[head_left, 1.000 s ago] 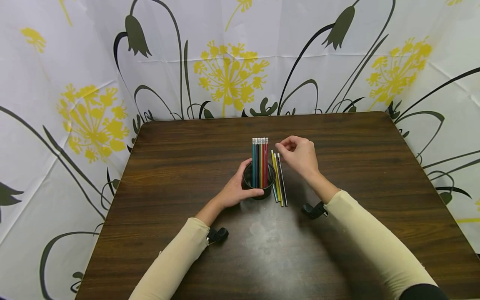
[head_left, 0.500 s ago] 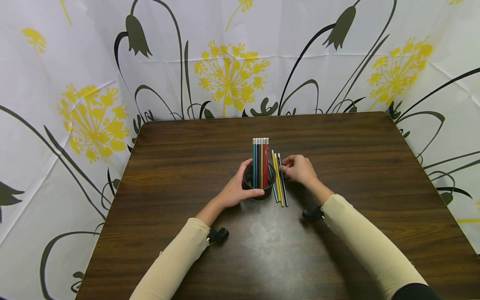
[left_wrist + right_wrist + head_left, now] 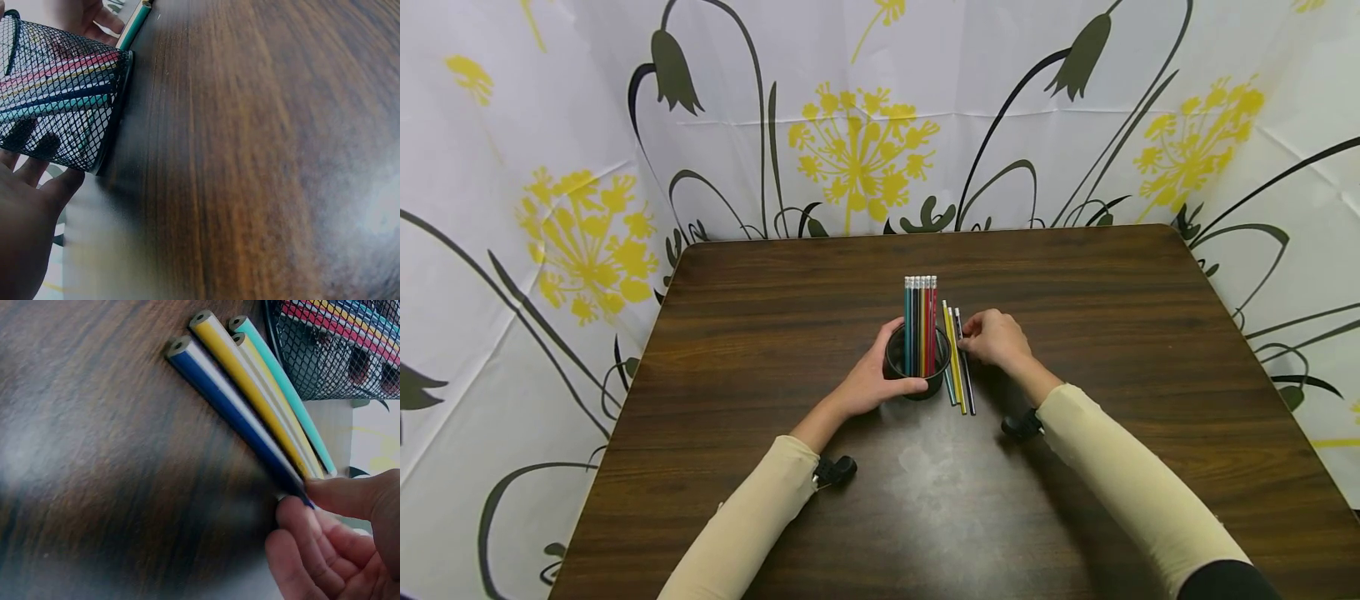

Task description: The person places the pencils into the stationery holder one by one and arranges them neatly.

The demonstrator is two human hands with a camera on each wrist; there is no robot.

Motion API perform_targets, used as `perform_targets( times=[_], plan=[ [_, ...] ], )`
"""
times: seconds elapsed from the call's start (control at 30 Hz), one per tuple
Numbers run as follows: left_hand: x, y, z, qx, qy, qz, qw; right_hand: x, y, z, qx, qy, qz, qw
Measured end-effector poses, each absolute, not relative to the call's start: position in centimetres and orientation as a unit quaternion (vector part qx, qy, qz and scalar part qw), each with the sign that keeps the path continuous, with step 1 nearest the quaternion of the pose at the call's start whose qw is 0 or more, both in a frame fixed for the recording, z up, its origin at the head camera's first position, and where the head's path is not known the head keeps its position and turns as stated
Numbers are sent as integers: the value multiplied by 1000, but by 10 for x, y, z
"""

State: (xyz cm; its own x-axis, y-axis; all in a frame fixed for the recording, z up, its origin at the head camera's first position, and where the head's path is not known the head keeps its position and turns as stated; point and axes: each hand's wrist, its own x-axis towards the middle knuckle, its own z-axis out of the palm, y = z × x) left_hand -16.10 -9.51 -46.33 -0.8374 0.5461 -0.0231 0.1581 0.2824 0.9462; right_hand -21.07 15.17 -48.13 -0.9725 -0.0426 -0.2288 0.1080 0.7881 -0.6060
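Observation:
A black mesh pencil cup (image 3: 934,387) stands upright on the table, with several pencils (image 3: 921,325) upright in it, their eraser ends on top. My left hand (image 3: 871,377) grips the cup from the left, and its fingers reach round the mesh (image 3: 69,100). Right of the cup, several loose pencils lie side by side: a teal one (image 3: 294,403), yellow ones (image 3: 250,384) and a dark blue one (image 3: 231,419). My right hand (image 3: 997,340) pinches the dark blue pencil between thumb (image 3: 340,497) and fingers near its far end; the pencil lies at the row's right side.
The brown wood-grain table (image 3: 760,308) reaches out on every side of the cup. Behind it hangs a white curtain (image 3: 970,75) with yellow and grey-green flowers. A black wrist camera (image 3: 835,472) sits under the left sleeve, another camera (image 3: 1022,425) under the right.
My right hand has come down and nearer from above the loose pencils' far ends and now pinches the dark blue one. My left hand and the cup have stayed put.

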Motion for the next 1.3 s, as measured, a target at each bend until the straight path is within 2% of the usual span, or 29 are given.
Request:
perform_targets(
  times=[0.43, 0.87, 1.13, 1.3],
  plan=[
    [-162, -95, -466, 230, 777, 560, 172, -210, 147, -474, 42, 970, -218, 96],
    [-161, -96, -466, 231, 778, 558, 172, -207, 161, -469, 54, 944, -303, 116],
    [-161, -96, -465, 231, 774, 563, 174, -207, 167, -443, 57, 936, -342, 57],
    [-161, -96, -466, 233, 777, 560, 171, -199, 166, -416, 38, 908, -417, -34]
  ],
)
